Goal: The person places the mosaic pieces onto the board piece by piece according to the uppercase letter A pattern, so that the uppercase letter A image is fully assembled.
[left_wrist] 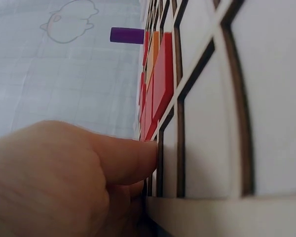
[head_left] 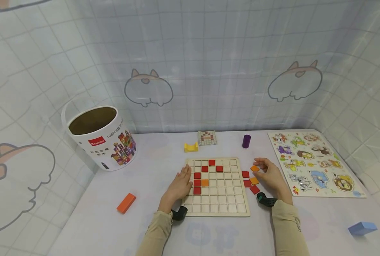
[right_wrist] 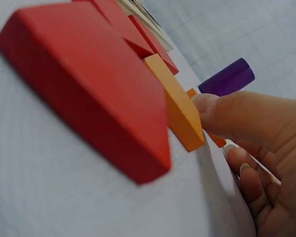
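Status from my end: partly done, by my read. The grid board (head_left: 215, 214) had 7 tiles seated: 6 red, 1 orange (head_left: 205, 182). Reds ran 3 up the left side, stepped to a peak, then just 1 tile (head_left: 219, 168) down the right slope; the cells below that on the right were bare.

Not placed: 5 tiles off the board's right edge, 3 red (head_left: 247, 183) and 2 orange. The right hand pinched the farther orange tile (head_left: 254, 168) between thumb and finger; I couldn't tell if it had left the surface (head_left: 151, 192). The other loose orange tile (head_left: 254, 181) lay among the reds, nearer me.

The left hand (head_left: 179, 185) lay flat over the board's left edge, fingers straight, holding nothing.

The pattern card (head_left: 207, 138) sat behind the board; too small for me to count its squares, so no exact tally left.
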`<action>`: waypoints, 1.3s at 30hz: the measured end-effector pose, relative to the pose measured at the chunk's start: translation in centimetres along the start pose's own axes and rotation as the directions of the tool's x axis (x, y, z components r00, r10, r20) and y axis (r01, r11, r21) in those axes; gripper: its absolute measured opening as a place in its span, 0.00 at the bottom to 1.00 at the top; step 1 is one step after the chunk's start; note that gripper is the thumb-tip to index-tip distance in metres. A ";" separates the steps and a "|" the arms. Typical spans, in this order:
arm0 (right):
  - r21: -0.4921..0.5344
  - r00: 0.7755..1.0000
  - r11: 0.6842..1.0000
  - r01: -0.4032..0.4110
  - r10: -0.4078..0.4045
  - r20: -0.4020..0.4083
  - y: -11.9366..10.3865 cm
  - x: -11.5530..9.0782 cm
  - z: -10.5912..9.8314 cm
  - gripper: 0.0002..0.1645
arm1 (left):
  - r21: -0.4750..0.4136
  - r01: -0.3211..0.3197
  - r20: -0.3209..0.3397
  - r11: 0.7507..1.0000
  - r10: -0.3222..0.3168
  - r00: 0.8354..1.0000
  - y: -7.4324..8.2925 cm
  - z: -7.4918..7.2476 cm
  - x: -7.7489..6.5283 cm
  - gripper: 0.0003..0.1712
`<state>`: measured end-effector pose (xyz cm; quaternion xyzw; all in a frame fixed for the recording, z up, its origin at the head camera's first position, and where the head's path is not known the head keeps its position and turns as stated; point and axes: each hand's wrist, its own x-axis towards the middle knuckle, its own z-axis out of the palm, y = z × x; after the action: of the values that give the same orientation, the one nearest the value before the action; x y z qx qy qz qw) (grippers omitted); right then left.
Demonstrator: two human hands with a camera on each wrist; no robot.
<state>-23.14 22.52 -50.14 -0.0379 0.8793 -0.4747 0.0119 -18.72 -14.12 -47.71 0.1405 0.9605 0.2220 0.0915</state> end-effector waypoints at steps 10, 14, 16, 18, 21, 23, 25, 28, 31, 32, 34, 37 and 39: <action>-0.068 0.996 0.998 -0.005 0.000 -0.085 -0.1 -0.2 0.0 0.27 | 0.003 -0.001 -0.004 1.000 0.001 1.000 -0.1 0.2 0.0 0.35; -0.070 0.994 0.997 -0.009 0.001 -0.106 0.0 -0.2 0.0 0.26 | 0.011 -0.005 -0.005 1.000 0.005 1.000 -0.2 0.2 0.1 0.35; -0.075 0.993 0.997 -0.020 0.011 -0.115 -0.1 -0.2 0.1 0.25 | 0.008 -0.008 -0.004 1.000 0.008 1.000 -0.1 0.2 0.1 0.35; -0.080 0.993 0.996 -0.025 0.016 -0.118 -0.1 -0.3 0.1 0.25 | -0.001 -0.006 0.002 1.000 0.006 1.000 -0.1 0.1 0.1 0.35; -0.072 0.992 0.996 -0.049 0.040 -0.121 -0.2 -0.3 0.1 0.24 | -0.017 -0.004 0.014 1.000 0.004 1.000 0.0 -0.2 0.1 0.35; -0.062 0.991 0.996 -0.062 0.054 -0.119 -0.2 -0.3 0.2 0.24 | -0.022 -0.001 0.025 1.000 0.001 1.000 0.0 -0.3 0.2 0.36; -0.050 0.991 0.996 -0.068 0.062 -0.117 -0.3 -0.3 0.2 0.24 | -0.018 0.002 0.035 1.000 -0.002 0.999 0.0 -0.3 0.2 0.36; -0.042 0.991 0.997 -0.064 0.058 -0.117 -0.4 -0.3 0.2 0.23 | -0.017 0.010 0.045 1.000 -0.009 0.999 0.0 -0.3 0.3 0.36; -0.047 0.991 0.997 -0.066 0.060 -0.118 -0.4 -0.3 0.1 0.23 | -0.021 0.015 0.046 1.000 -0.014 0.999 0.0 -0.3 0.3 0.35; -0.052 0.991 0.996 -0.068 0.061 -0.119 -0.4 -0.3 0.1 0.23 | -0.022 0.012 0.042 1.000 -0.011 0.999 0.1 -0.4 0.3 0.35; -0.061 0.991 0.996 -0.068 0.060 -0.121 -0.5 -0.3 0.1 0.23 | -0.016 0.008 0.037 1.000 -0.008 0.999 0.0 -0.3 0.2 0.35; -0.069 0.990 0.996 -0.063 0.054 -0.129 -0.8 -0.4 0.2 0.23 | -0.010 0.001 0.024 1.000 -0.001 1.000 0.0 -0.2 0.2 0.34; -0.071 0.990 0.996 -0.052 0.042 -0.133 -1.0 -0.4 0.3 0.23 | -0.008 0.001 0.018 1.000 -0.001 1.000 0.0 -0.2 0.2 0.34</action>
<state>-22.63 21.82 -49.48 0.0136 0.8958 -0.4428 -0.0361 -18.91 -14.16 -47.58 0.1417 0.9588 0.2245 0.1010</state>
